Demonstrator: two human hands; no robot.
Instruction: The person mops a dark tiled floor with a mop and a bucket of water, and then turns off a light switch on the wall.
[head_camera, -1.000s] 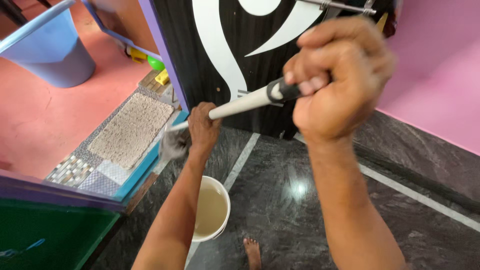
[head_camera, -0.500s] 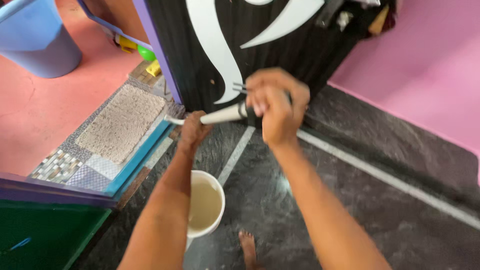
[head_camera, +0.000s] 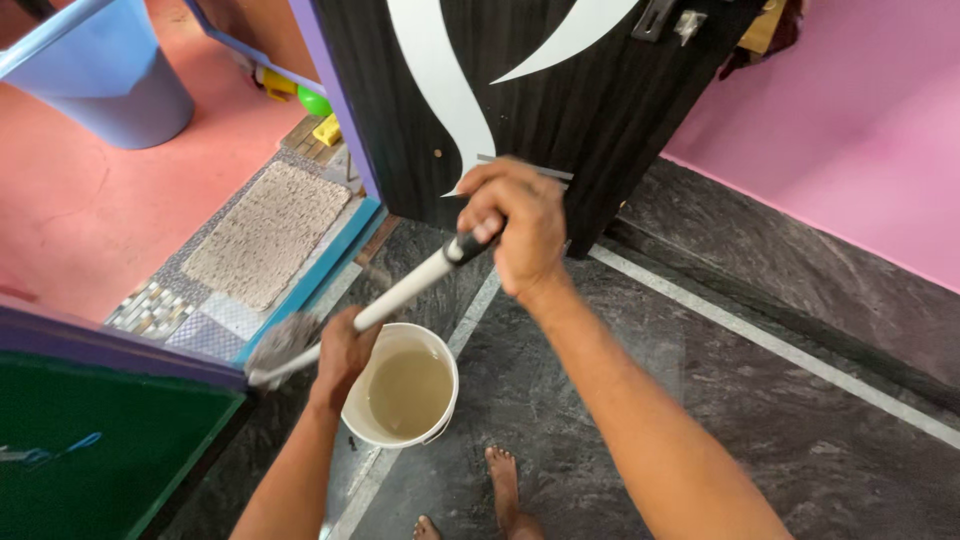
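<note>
My right hand (head_camera: 515, 225) grips the dark top end of a white mop handle (head_camera: 405, 290). Lower down the shaft my left hand (head_camera: 343, 352) is closed around it. The grey mop head (head_camera: 280, 343) rests on the dark floor beside the doorway threshold. Just right of my left hand stands a white bucket (head_camera: 430, 425) holding murky yellowish water. My bare feet (head_camera: 500, 490) show below the bucket.
A dark door with a white curved pattern (head_camera: 520, 90) stands open ahead. A beige doormat (head_camera: 265, 230) lies on the tiled threshold. A blue bucket (head_camera: 100, 75) sits on the pink floor outside. A pink wall (head_camera: 860, 130) runs along the right.
Both hands and the mop handle have come lower and nearer the bucket. The mop head now shows on the floor by the threshold. The view has shifted downward.
</note>
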